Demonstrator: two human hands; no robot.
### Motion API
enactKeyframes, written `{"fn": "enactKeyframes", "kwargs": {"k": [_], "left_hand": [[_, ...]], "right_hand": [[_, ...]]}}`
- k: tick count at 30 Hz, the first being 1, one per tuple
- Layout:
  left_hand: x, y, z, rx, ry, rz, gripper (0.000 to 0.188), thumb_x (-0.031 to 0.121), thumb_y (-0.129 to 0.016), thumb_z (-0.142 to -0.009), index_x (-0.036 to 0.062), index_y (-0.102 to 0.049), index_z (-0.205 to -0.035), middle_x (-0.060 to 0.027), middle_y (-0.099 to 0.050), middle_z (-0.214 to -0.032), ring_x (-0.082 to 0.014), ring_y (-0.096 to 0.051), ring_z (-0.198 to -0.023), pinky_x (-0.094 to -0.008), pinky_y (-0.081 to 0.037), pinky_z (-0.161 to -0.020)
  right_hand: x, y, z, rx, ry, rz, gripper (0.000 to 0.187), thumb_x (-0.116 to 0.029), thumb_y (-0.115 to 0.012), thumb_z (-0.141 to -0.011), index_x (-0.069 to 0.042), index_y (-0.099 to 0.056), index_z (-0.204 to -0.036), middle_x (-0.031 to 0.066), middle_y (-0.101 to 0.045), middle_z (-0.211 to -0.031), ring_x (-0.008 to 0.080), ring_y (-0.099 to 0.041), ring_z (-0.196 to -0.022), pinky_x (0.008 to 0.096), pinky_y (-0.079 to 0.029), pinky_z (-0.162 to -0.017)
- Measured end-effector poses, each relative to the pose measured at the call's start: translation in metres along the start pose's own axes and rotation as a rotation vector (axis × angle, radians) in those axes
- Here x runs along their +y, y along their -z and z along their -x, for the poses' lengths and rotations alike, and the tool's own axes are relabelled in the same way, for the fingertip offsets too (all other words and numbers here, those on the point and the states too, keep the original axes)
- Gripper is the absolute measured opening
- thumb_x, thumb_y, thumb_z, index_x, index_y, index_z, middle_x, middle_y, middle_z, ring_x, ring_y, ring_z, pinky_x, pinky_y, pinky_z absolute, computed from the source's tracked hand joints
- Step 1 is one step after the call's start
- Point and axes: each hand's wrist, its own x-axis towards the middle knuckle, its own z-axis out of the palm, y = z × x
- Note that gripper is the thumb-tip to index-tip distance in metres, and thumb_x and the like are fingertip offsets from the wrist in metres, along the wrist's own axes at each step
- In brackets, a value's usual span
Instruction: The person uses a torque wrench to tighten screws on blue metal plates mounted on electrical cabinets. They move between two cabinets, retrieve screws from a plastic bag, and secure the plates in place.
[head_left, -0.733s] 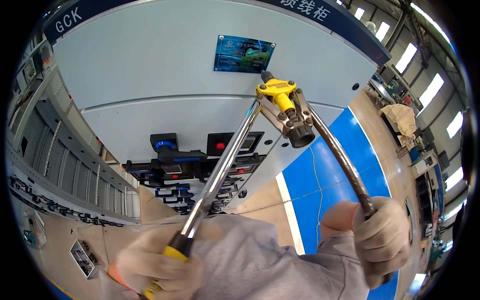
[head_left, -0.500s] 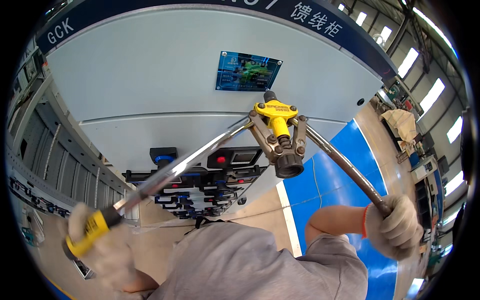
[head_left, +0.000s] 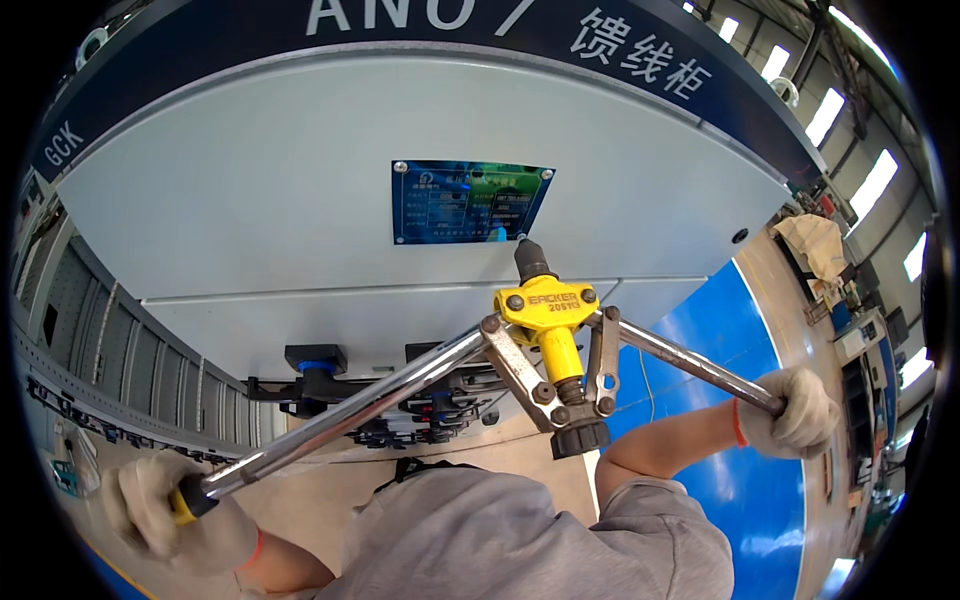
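Note:
A two-handled lever riveter [head_left: 550,312] with a yellow body is held in front of a light grey cabinet [head_left: 280,180]. Its dark nose meets the lower right corner of a blue nameplate [head_left: 470,205]. Round fasteners show at the plate's other corners. My left hand [head_left: 165,510], in a pale work glove, is closed round the yellow-and-black grip of the left lever. The gloved right hand [head_left: 795,412] wraps the end of the right lever, hiding that grip. The levers are spread wide, and the black collection cap [head_left: 580,438] points down toward me.
A dark header panel [head_left: 430,30] runs along the cabinet's top. Lower on its front, black switch handles [head_left: 315,360] stick out. Open metal cabinet frames [head_left: 180,340] stand at left. At right are a blue floor strip [head_left: 715,350] and a cluttered workbench [head_left: 850,320].
The riveter's levers have spread farther apart, both hands rising relative to its body. My left hand now covers more of its grip. The view has tilted up; the nose stays at the plate's corner.

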Motion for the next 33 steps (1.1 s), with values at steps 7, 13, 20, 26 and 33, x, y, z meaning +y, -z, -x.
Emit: {"fn": "enactKeyframes", "kwargs": {"k": [7,13,20,26,33], "left_hand": [[-0.025,0.036,-0.047,-0.031,-0.173,0.23,0.041,0.01,-0.054,-0.09,0.0176,-0.035,-0.055,0.0032,-0.038,-0.04,-0.0065,-0.036,-0.03,-0.0209,-0.037,-0.035],[-0.025,0.024,-0.06,-0.272,-0.137,0.42,0.043,-0.001,-0.044,-0.089,0.0178,-0.035,-0.051,0.0026,-0.042,-0.04,-0.0046,-0.039,-0.031,-0.02,-0.04,-0.033],[-0.007,0.052,-0.07,-0.361,-0.197,0.62,0.046,-0.002,-0.044,-0.091,0.0162,-0.039,-0.049,0.0006,-0.043,-0.038,-0.0063,-0.041,-0.03,-0.0219,-0.041,-0.031],[-0.005,0.069,-0.086,-0.473,-0.218,0.769,0.042,-0.001,-0.05,-0.09,0.014,-0.044,-0.052,0.0018,-0.046,-0.044,-0.0064,-0.044,-0.035,-0.0228,-0.04,-0.034],[-0.007,0.032,-0.064,-0.736,-0.277,0.457,0.03,0.004,-0.055,-0.091,0.0124,-0.05,-0.062,0.0013,-0.051,-0.049,-0.0085,-0.048,-0.038,-0.0244,-0.039,-0.037]], "right_hand": [[0.019,0.055,-0.004,0.068,-0.019,-0.216,0.033,-0.005,-0.056,-0.088,-0.014,-0.052,-0.057,-0.001,-0.048,-0.042,0.0079,-0.047,-0.034,0.0241,-0.049,-0.036],[0.021,0.081,-0.009,-0.022,-0.045,-0.24,0.033,0.0,-0.054,-0.086,-0.013,-0.051,-0.057,-0.0007,-0.048,-0.044,0.009,-0.051,-0.037,0.0252,-0.051,-0.039],[-0.011,0.063,-0.011,0.322,0.128,-0.061,0.011,0.0,-0.062,-0.085,-0.007,-0.058,-0.077,-0.0006,-0.056,-0.053,0.0107,-0.064,-0.052,0.0253,-0.06,-0.056],[-0.02,0.059,-0.019,0.131,0.149,-0.031,0.038,-0.011,-0.05,-0.096,-0.014,-0.052,-0.058,-0.0036,-0.047,-0.046,0.0105,-0.054,-0.036,0.0232,-0.053,-0.038],[-0.024,0.031,-0.01,0.159,0.165,-0.02,0.046,-0.024,-0.049,-0.101,-0.017,-0.049,-0.056,-0.0031,-0.051,-0.047,0.0097,-0.055,-0.037,0.0235,-0.054,-0.039]]}}
